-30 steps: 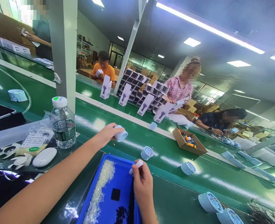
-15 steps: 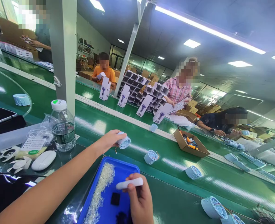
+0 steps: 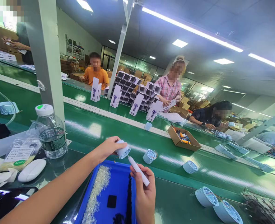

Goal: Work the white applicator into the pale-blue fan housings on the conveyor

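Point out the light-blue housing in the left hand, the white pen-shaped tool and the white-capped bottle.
Light-blue housing [image 3: 123,151]: head view, on its outer shell.
White pen-shaped tool [image 3: 137,169]: head view, on its barrel.
White-capped bottle [image 3: 51,137]: head view, on its body.

No word or number can be read clearly. Lines of small dark print cover the white label [image 3: 19,153] on the clear plastic packet [image 3: 32,150]; the green oval [image 3: 19,162] at its lower edge bears pale lettering, too blurred to make out. The white cap [image 3: 44,110] of the water bottle [image 3: 51,135] carries a green mark with faint, illegible letters beside it. Four standing white boxes [image 3: 136,105] each show a dark purple picture of a handheld fan above a short line of dark characters, too small to read.
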`<state>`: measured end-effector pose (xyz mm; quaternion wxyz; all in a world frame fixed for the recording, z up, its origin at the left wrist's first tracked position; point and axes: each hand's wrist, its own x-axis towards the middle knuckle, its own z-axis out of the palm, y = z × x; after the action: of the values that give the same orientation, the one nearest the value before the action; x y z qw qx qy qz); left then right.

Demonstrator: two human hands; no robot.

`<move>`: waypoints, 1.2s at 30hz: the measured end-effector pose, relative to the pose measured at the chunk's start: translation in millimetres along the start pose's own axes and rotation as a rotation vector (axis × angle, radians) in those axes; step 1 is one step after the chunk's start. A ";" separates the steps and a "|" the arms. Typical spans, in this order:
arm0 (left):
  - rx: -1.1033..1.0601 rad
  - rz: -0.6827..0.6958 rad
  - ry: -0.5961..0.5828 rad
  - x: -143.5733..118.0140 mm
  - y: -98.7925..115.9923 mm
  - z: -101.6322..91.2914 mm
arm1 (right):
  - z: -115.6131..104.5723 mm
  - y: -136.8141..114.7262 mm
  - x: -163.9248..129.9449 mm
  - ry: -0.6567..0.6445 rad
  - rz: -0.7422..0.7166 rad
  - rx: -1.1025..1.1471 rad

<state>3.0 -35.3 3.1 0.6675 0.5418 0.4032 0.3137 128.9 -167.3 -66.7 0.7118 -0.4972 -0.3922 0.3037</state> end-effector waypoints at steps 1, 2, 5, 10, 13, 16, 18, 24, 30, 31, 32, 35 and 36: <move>0.001 -0.002 0.001 -1.0 1.3 0.9 | 0.1 -0.3 0.0 -0.009 -0.001 -0.006; 0.001 -0.005 0.002 -2.0 2.6 1.8 | 0.1 -0.7 0.1 -0.018 -0.002 -0.015; -0.002 -0.008 -0.009 -4.0 4.8 3.5 | 0.1 -1.2 0.3 -0.038 -0.003 -0.037; 0.013 0.003 -0.007 -3.1 3.9 2.7 | -0.9 0.3 0.9 -0.017 0.002 -0.019; 0.011 0.010 0.000 -2.7 3.5 2.1 | -2.1 0.4 1.2 0.000 0.011 -0.007; 0.013 0.016 -0.028 -4.5 4.6 3.3 | -2.7 -1.0 1.2 -0.009 0.046 -0.014; 0.026 0.010 -0.043 -6.3 5.8 4.6 | -2.6 -2.3 0.7 -0.022 0.075 -0.015; 0.034 -0.003 -0.042 -8.6 6.6 5.3 | -3.4 -1.2 -2.2 -0.024 0.093 -0.015; -0.004 0.065 0.033 -16.8 10.4 20.2 | 0.9 1.0 -4.2 0.004 0.078 -0.156; -0.034 0.134 0.119 -18.5 10.1 25.2 | 3.7 0.1 -5.3 -0.014 0.060 -0.211; -0.080 0.203 0.206 -20.1 9.0 30.4 | 7.0 -1.1 -6.9 -0.051 0.044 -0.264; -0.250 0.313 0.390 -22.7 1.7 43.9 | 17.0 -4.6 -14.1 -0.187 0.004 -0.362; -0.299 0.312 0.419 -22.8 -1.5 47.0 | 19.6 -5.2 -16.8 -0.200 -0.004 -0.369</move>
<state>33.4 -77.3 10.3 0.5859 0.4165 0.3932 0.5732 103.7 -173.6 -62.1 0.5667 -0.5857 -0.5110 0.2732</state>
